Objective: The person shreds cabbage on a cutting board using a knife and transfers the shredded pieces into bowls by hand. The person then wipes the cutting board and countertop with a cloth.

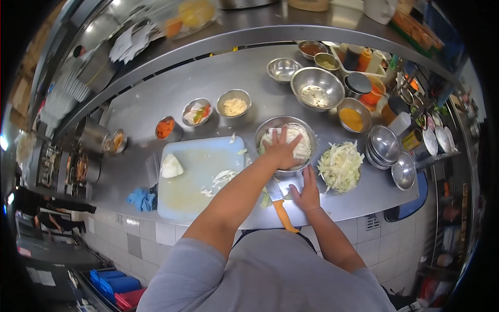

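My left hand [283, 151] lies with spread fingers on the pale shredded vegetable [299, 138] inside a steel mixing bowl [261, 130]. My right hand [306, 195] is open beside the bowl's near side, its fingertips close to the rim; whether they touch it I cannot tell. Between my arms a knife with an orange handle [284, 214] lies on the counter, its blade pointing toward the bowl. To the right is a heap of shredded cabbage [341, 166]. A light blue cutting board [195, 156] on the left carries a cut cabbage piece [171, 166] and loose shreds [224, 178].
Small bowls of chopped ingredients [234, 104] stand behind the board. A large steel bowl [317, 89], a bowl of yellow liquid [352, 118] and stacked bowls [383, 145] are on the right. A blue cloth [141, 199] lies left. An overhead shelf [249, 32] crosses the back.
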Demonstrator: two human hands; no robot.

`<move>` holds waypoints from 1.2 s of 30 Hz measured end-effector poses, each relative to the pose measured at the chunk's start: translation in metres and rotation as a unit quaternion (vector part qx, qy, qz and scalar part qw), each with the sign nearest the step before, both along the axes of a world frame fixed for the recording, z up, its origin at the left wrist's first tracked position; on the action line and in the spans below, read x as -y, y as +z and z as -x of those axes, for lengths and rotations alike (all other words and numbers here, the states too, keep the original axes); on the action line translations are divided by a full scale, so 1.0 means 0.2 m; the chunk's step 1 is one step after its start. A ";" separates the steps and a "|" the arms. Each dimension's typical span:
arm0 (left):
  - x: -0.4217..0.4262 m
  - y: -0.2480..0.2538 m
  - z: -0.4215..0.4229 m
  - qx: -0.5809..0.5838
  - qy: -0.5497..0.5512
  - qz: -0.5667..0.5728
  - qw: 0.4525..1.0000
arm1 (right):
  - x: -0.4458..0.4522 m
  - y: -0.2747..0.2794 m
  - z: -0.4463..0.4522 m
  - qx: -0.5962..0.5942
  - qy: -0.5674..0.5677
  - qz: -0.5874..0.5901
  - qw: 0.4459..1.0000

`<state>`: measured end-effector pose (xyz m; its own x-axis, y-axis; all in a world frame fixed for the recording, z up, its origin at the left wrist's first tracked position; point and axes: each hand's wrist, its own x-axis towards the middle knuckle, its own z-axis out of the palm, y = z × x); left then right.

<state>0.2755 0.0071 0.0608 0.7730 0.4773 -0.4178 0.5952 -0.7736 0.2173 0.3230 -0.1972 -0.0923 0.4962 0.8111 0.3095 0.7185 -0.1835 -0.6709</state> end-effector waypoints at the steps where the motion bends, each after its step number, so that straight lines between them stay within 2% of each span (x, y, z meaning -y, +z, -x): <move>1: -0.01 0.04 0.02 0.041 -0.004 0.017 0.999 | 0.00 -0.02 -0.01 -0.007 -0.002 -0.018 1.000; 2: -0.09 0.01 0.05 0.045 0.003 0.020 0.999 | -0.01 -0.05 -0.02 -0.013 -0.004 -0.034 0.999; 4: -0.36 -0.06 0.15 0.288 -0.050 0.157 0.943 | -0.01 -0.08 -0.02 -0.021 -0.005 -0.040 0.999; 6: -0.47 0.12 0.31 0.303 0.108 0.260 0.910 | -0.01 -0.10 -0.01 -0.016 -0.008 -0.051 0.999; 8: -0.56 0.20 0.47 0.303 0.198 0.193 0.912 | -0.01 -0.11 -0.02 -0.010 -0.009 -0.051 0.999; 9: -0.61 0.07 0.52 0.302 0.200 0.196 0.911 | -0.01 -0.11 -0.02 -0.004 -0.006 -0.053 0.999; 11: -0.71 -0.34 0.64 0.357 0.187 -0.026 0.915 | -0.01 -0.10 0.00 -0.010 -0.007 -0.041 0.999; 12: -0.67 -0.41 0.71 0.359 0.192 -0.026 0.913 | -0.01 -0.09 0.00 -0.014 -0.012 -0.033 0.999; 13: -0.59 -0.48 0.79 0.307 0.056 -0.088 0.946 | -0.02 -0.10 -0.01 -0.014 -0.008 -0.043 0.999; 14: -0.52 -0.53 0.86 0.246 -0.081 -0.147 0.955 | -0.02 -0.10 -0.01 -0.010 -0.003 -0.040 0.999; 15: -0.46 -0.56 0.93 0.248 -0.074 -0.144 0.955 | -0.01 -0.10 -0.01 -0.012 0.000 -0.052 0.999; 17: -0.36 -0.60 1.08 0.311 -0.030 0.023 0.950 | -0.02 -0.10 0.00 -0.016 0.008 -0.063 0.998; 18: -0.32 -0.58 1.19 0.309 -0.027 0.024 0.950 | -0.02 -0.10 0.00 -0.020 0.003 -0.056 0.998; 21: -0.12 -0.48 1.48 0.310 0.031 0.014 0.950 | -0.02 -0.09 0.00 -0.012 0.000 -0.053 0.998; 23: 0.01 -0.47 1.57 0.350 0.194 -0.104 0.911 | -0.02 -0.09 -0.01 0.001 -0.001 -0.059 0.998; 24: 0.02 -0.48 1.54 0.349 0.193 -0.104 0.911 | -0.02 -0.11 -0.01 0.002 -0.001 -0.062 0.998; 26: 0.05 -0.52 1.42 0.250 0.235 -0.152 0.927 | -0.02 -0.12 0.00 0.001 -0.002 -0.064 0.998; 29: -0.05 -0.44 1.15 0.251 0.231 -0.179 0.923 | -0.02 -0.09 0.00 -0.008 0.000 -0.059 0.998; 32: -0.29 -0.60 1.02 0.298 0.195 -0.185 0.916 | -0.02 -0.10 0.00 -0.007 0.001 -0.064 0.998; 36: -0.64 -0.65 0.99 0.338 0.125 -0.136 0.923 | -0.03 -0.09 0.00 0.001 -0.004 -0.066 0.998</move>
<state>0.0785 0.1343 -0.0688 0.6642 0.6924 0.2819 0.5619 -0.7111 0.4226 0.3229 -0.1919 -0.1105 0.5010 0.7594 0.4152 0.7190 -0.0981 -0.6881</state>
